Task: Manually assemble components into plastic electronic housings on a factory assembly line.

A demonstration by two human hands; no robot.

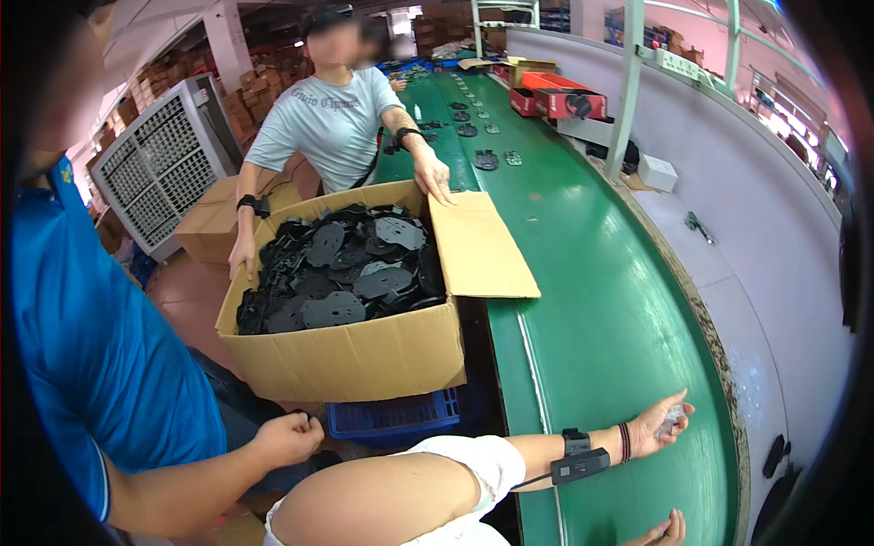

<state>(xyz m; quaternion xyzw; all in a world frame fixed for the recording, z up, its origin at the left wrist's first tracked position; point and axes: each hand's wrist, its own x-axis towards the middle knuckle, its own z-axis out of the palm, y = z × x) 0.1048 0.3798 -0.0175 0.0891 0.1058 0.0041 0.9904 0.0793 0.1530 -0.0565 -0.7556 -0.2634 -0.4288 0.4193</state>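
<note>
My left hand [659, 426] reaches over the green work surface [596, 341], closed loosely around a small clear plastic piece [672, 420] whose exact kind I cannot make out. A black device and a dark red bracelet sit around that wrist. At the lower edge, my right hand [671, 530] shows only in part; its fingers are bent and a little apart, with nothing visible in them. To the left, a person in a pale T-shirt grips a cardboard box [341, 364] heaped with flat black rounded plastic plates [335, 309]. One box flap hangs over the work surface.
A person in a blue shirt [109, 337] stands close at the left. Below the box is a blue crate [391, 417]. Farther along lie black parts [486, 160] and small green boards [513, 157]. Red boxes [569, 96] stand by the white partition [719, 136].
</note>
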